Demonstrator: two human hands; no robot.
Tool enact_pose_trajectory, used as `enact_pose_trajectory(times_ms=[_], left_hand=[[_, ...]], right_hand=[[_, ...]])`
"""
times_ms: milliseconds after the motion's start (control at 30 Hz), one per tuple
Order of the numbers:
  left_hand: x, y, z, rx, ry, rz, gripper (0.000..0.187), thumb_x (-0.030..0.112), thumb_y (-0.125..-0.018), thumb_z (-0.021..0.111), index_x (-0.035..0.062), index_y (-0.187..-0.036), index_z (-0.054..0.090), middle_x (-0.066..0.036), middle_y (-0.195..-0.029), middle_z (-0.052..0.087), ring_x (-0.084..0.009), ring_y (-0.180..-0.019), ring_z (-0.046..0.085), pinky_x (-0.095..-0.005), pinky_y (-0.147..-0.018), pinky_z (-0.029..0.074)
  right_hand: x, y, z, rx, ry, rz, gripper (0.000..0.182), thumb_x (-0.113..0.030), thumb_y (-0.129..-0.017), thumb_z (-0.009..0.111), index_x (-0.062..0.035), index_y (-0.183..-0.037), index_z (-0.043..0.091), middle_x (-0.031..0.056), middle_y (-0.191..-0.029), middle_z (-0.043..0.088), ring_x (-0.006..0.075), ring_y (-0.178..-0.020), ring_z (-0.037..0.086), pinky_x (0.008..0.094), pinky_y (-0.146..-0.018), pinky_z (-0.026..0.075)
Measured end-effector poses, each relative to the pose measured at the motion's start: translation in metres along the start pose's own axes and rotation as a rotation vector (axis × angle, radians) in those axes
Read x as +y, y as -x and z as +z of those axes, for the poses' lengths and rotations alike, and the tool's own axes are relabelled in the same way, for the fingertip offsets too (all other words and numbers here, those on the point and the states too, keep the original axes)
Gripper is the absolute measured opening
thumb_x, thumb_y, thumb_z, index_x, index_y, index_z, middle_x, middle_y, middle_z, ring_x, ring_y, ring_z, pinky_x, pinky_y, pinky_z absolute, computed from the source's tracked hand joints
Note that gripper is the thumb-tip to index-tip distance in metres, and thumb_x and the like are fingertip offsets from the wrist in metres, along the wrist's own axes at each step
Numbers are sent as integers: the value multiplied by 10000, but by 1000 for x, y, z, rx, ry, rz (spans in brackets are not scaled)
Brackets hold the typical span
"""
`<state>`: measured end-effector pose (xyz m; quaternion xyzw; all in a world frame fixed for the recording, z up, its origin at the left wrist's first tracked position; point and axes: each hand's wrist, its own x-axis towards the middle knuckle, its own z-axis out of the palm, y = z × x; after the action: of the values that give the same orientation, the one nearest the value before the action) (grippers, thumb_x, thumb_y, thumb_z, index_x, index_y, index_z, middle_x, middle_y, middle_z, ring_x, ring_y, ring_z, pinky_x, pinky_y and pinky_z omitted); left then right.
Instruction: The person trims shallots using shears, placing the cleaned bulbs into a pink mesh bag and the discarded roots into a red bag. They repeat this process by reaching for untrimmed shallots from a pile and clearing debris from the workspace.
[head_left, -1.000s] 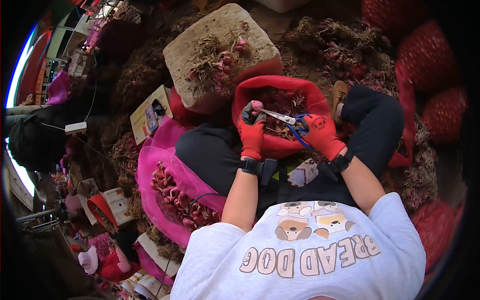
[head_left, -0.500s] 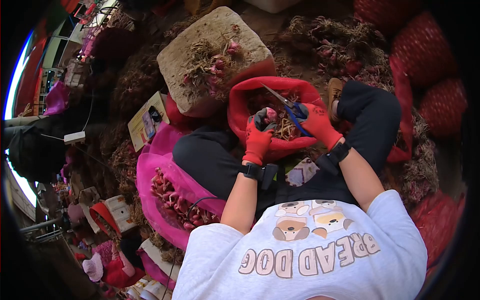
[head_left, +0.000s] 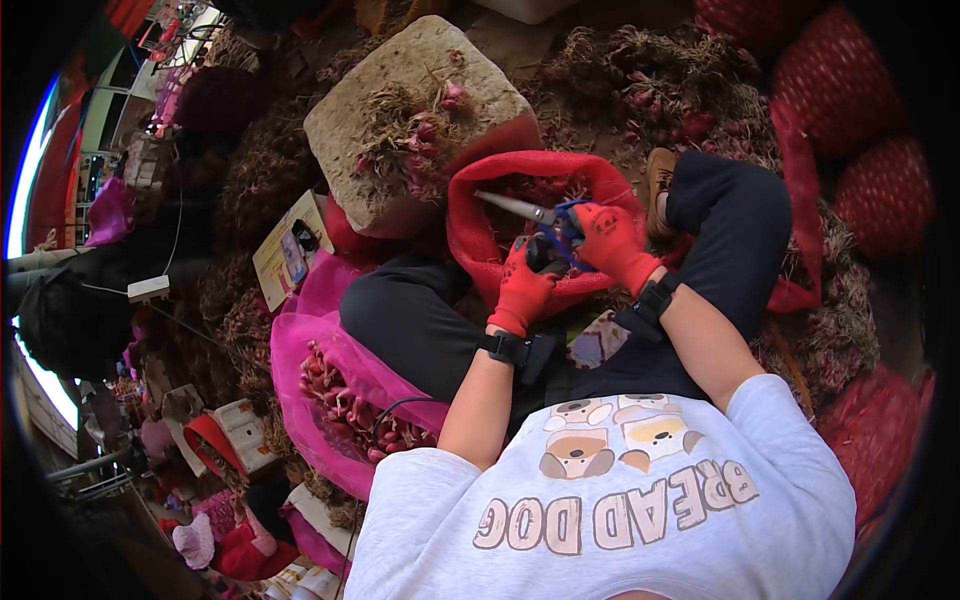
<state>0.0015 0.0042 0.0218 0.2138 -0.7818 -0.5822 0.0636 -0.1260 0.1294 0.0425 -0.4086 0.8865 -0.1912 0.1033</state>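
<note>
Over the open red mesh sack (head_left: 468, 225), both hands are close together in red gloves with dark fingertips. My right hand (head_left: 608, 240) is closed round the blue handles of the scissors (head_left: 515, 206), whose blades point to the upper left. My left hand (head_left: 528, 275) is just below the blades with its fingers curled in; what it holds, if anything, is hidden. A foam block (head_left: 350, 120) with a pile of shallots with dry roots and stalks (head_left: 420, 140) stands beyond the sack. The pink mesh bag (head_left: 290, 355) beside my left knee holds trimmed shallots (head_left: 345, 405).
Full red mesh sacks (head_left: 835, 75) stand at the upper right. Untrimmed shallots (head_left: 660, 90) are heaped on the ground ahead. A phone (head_left: 293, 256) lies on a board (head_left: 268, 270) at the left. At the lower left is a person in a pink hat (head_left: 194, 540).
The scissors have swung down to the left, nearer my left hand. Both hands have drawn together, and the pink shallot seen earlier in my left hand no longer shows.
</note>
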Motion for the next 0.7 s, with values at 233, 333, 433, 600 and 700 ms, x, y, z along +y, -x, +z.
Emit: enact_pose_trajectory(times_ms=[233,333,433,600,700], left_hand=[[4,-10,-8,-96,616,6,467,32,-857,579,15,-1304,442,-56,-1174,555,-143,-1049,552,-272,-909,439],[3,-11,-7,-92,864,-22,416,107,-908,548,20,-1302,444,-73,-1177,554,-145,-1014,565,-275,-884,452],[-15,-9,-9,-202,773,-121,338,183,-947,487,29,-1249,485,-94,-1159,573,-193,-1004,581,-306,-834,480],[11,-6,-20,-271,-560,566,260,149,-896,509,42,-1125,568,-146,-1060,606,-262,-997,578,-325,-801,475],[17,-5,-22,-270,-532,505,221,110,-860,531,38,-1060,592,-155,-1030,606,-264,-989,573,-327,-798,469]], right_hand=[[31,-9,6,135,-637,323,255,-259,-789,644,-64,-952,626,75,-794,658,206,-679,636,333,-578,478],[21,-3,3,-223,-1572,380,192,-211,-841,627,-52,-946,644,26,-715,635,117,-558,602,249,-475,446],[4,2,4,-293,-1574,309,162,-178,-838,641,-35,-916,640,12,-668,606,95,-476,565,207,-430,433],[6,2,8,-249,-1557,442,191,-212,-815,676,-42,-889,630,27,-646,601,100,-446,550,214,-407,425],[5,2,4,-241,-1614,460,227,-242,-807,690,-38,-887,629,42,-667,611,118,-498,576,243,-455,449]])
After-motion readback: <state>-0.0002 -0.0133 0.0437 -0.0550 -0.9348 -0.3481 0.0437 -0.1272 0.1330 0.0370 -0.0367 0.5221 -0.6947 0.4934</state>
